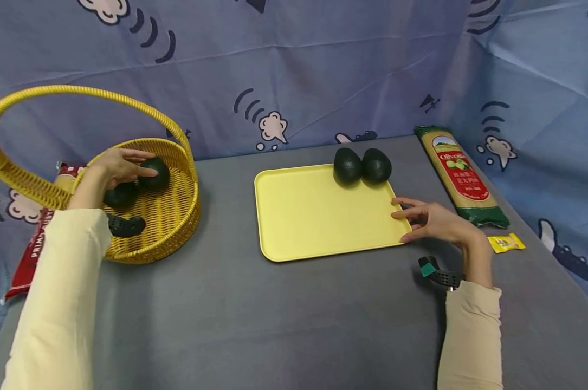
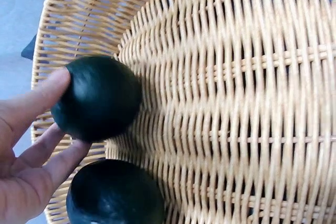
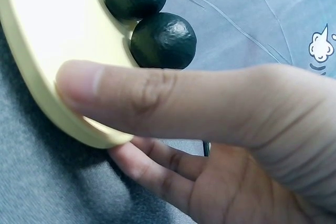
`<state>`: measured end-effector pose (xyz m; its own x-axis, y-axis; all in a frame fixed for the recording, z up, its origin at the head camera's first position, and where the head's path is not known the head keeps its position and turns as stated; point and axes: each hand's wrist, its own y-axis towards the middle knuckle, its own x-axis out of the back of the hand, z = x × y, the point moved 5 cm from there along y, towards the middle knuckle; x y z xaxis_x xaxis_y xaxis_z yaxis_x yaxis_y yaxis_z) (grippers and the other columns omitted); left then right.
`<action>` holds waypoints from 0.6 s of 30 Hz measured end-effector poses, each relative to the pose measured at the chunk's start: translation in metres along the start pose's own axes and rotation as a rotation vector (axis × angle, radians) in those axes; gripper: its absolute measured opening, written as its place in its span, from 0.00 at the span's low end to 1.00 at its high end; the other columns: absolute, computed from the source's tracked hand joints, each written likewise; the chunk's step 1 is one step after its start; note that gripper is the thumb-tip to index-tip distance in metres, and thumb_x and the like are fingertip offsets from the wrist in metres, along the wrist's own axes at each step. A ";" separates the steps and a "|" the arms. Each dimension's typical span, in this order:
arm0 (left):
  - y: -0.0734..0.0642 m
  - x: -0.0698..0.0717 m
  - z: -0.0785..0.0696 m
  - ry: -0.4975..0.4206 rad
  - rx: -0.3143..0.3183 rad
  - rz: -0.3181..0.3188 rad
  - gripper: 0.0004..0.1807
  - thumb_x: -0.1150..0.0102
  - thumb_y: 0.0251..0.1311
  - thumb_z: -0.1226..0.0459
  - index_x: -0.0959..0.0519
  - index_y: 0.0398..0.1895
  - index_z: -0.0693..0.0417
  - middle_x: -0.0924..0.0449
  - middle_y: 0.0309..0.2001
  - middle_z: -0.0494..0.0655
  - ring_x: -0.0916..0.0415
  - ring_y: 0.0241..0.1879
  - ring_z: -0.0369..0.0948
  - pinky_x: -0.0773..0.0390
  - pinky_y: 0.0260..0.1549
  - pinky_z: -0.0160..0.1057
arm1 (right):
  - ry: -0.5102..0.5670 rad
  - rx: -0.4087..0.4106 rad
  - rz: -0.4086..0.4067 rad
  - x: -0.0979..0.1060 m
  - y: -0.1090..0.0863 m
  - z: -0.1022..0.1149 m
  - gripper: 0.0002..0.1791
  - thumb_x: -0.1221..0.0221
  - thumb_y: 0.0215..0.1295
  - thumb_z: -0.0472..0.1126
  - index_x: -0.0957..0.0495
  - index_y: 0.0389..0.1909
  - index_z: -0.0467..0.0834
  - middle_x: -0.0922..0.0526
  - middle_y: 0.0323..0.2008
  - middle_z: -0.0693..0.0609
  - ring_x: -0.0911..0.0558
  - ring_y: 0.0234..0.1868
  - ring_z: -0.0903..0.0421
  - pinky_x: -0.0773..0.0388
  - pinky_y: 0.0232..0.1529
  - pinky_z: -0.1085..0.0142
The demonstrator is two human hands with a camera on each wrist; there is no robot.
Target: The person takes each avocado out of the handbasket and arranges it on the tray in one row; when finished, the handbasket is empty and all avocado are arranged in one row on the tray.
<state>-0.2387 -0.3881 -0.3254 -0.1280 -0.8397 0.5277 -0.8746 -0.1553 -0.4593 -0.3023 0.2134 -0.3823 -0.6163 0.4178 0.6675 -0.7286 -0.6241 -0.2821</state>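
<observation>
Inside the yellow wicker basket (image 1: 179, 230), my left hand (image 1: 115, 167) holds a dark green avocado (image 2: 100, 100) between thumb and fingers. A second avocado (image 2: 115, 195) lies right beside it on the woven bottom. My right hand (image 1: 437, 221) pinches the near right corner of a pale yellow tray (image 1: 318, 216). In the right wrist view the thumb (image 3: 121, 90) lies over the tray's rim, and the other fingers are at its outer edge. Two more avocados, one on the left (image 1: 347, 167) and one on the right (image 1: 376, 166), sit side by side at the tray's far right corner.
The basket's tall handle (image 1: 94, 93) arches over my left forearm. A red bag (image 1: 27, 260) leans behind the basket at the left. Right of the tray lie a pasta packet (image 1: 462, 176) and a small yellow wrapper (image 1: 505, 243). A blue printed cloth (image 1: 313, 81) hangs behind the table.
</observation>
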 end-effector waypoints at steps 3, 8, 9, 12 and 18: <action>0.002 -0.010 -0.005 -0.026 -0.005 0.038 0.38 0.43 0.66 0.60 0.48 0.75 0.59 0.57 0.75 0.60 0.42 0.63 0.49 0.25 0.52 0.35 | -0.002 0.000 -0.002 0.001 -0.002 -0.001 0.33 0.29 0.53 0.42 0.26 0.60 0.34 0.43 0.71 0.39 0.39 0.67 0.37 0.33 0.60 0.42; 0.005 -0.022 -0.014 -0.048 -0.001 0.079 0.37 0.43 0.67 0.60 0.48 0.75 0.58 0.58 0.75 0.61 0.31 0.46 0.41 0.25 0.55 0.46 | 0.003 0.002 0.001 0.000 -0.002 -0.002 0.33 0.29 0.53 0.43 0.26 0.60 0.34 0.43 0.71 0.39 0.40 0.67 0.36 0.35 0.61 0.40; 0.006 -0.023 -0.015 -0.054 0.002 0.080 0.37 0.43 0.67 0.61 0.48 0.75 0.58 0.59 0.75 0.62 0.31 0.44 0.40 0.23 0.53 0.45 | 0.006 0.001 0.001 0.000 -0.002 -0.003 0.33 0.29 0.53 0.43 0.26 0.60 0.34 0.43 0.71 0.39 0.40 0.67 0.36 0.36 0.61 0.39; 0.008 -0.026 -0.017 -0.114 0.017 0.095 0.37 0.45 0.68 0.63 0.49 0.75 0.57 0.65 0.75 0.61 0.28 0.49 0.47 0.20 0.47 0.42 | 0.006 -0.002 0.006 0.000 -0.001 -0.003 0.33 0.29 0.53 0.43 0.26 0.60 0.34 0.44 0.71 0.39 0.40 0.66 0.35 0.37 0.61 0.38; 0.009 -0.028 -0.010 -0.183 0.074 0.127 0.38 0.47 0.69 0.63 0.54 0.76 0.53 0.68 0.75 0.62 0.24 0.42 0.42 0.18 0.35 0.34 | 0.004 -0.005 0.009 0.000 0.001 -0.001 0.33 0.29 0.54 0.43 0.26 0.60 0.35 0.44 0.71 0.39 0.42 0.68 0.35 0.37 0.61 0.38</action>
<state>-0.2477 -0.3603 -0.3370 -0.1416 -0.9344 0.3268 -0.8191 -0.0748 -0.5687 -0.3034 0.2137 -0.3836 -0.6242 0.4147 0.6621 -0.7245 -0.6244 -0.2919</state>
